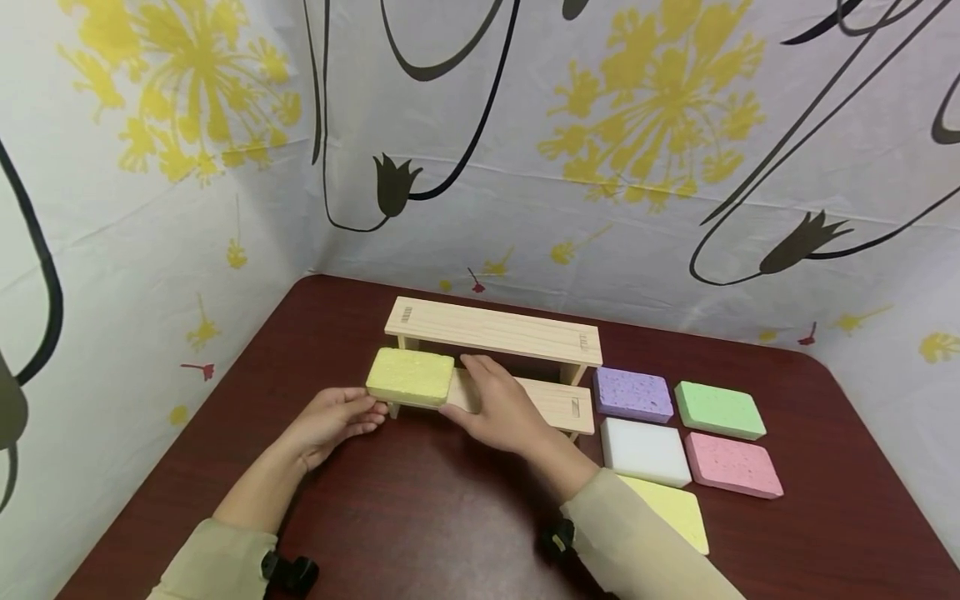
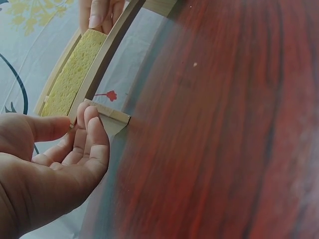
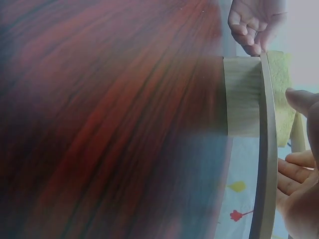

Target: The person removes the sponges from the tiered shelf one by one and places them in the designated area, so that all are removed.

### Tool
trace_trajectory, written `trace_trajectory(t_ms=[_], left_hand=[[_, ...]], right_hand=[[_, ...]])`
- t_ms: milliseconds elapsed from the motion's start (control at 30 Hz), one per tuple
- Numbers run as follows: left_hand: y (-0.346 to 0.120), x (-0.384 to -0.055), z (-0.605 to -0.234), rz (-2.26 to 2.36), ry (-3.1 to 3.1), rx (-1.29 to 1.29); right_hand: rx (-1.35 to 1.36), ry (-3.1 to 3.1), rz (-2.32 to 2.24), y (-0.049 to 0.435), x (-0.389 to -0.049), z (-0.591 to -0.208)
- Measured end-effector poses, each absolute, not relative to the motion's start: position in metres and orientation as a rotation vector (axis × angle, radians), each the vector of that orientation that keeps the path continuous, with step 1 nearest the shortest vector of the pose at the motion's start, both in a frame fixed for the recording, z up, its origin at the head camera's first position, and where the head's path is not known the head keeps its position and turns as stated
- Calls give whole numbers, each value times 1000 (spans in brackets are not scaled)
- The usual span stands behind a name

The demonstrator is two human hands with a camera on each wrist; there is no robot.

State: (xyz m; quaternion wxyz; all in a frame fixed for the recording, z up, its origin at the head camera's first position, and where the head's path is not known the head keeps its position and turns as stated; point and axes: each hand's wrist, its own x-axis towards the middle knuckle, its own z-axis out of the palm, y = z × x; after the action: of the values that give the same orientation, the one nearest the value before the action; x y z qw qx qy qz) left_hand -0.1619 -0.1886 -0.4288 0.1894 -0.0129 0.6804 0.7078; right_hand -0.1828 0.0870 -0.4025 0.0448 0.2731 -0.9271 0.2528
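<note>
A yellow sponge (image 1: 410,375) lies flat on the left end of the lower wooden shelf (image 1: 551,404), which stands in front of a taller one. My left hand (image 1: 341,421) pinches the shelf's left front corner between thumb and fingers, just beside the sponge. At the sponge's right end is my right hand (image 1: 498,408), its thumb by the front corner and its fingers extended over the shelf. In the right wrist view, the right thumb (image 3: 301,101) comes close to the sponge; whether it touches cannot be told.
The taller wooden shelf (image 1: 495,327) stands behind. To the right on the dark red table (image 1: 420,517) lie a purple sponge (image 1: 633,394), a green sponge (image 1: 720,408), a white sponge (image 1: 645,450), a pink sponge (image 1: 733,464) and another yellow sponge (image 1: 671,508), partly behind the right sleeve.
</note>
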Motion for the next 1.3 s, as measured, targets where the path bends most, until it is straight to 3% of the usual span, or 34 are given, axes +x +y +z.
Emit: trace_trajectory(t_ms=[767,1300], left_hand=[[-188,-162,-429,1966,1923,-23],[-187,-161,-430,1955,1958,-35]], right_hand=[[838,-2876,778,62,-193,-405],[861,-2722,830,78,-185,-406]])
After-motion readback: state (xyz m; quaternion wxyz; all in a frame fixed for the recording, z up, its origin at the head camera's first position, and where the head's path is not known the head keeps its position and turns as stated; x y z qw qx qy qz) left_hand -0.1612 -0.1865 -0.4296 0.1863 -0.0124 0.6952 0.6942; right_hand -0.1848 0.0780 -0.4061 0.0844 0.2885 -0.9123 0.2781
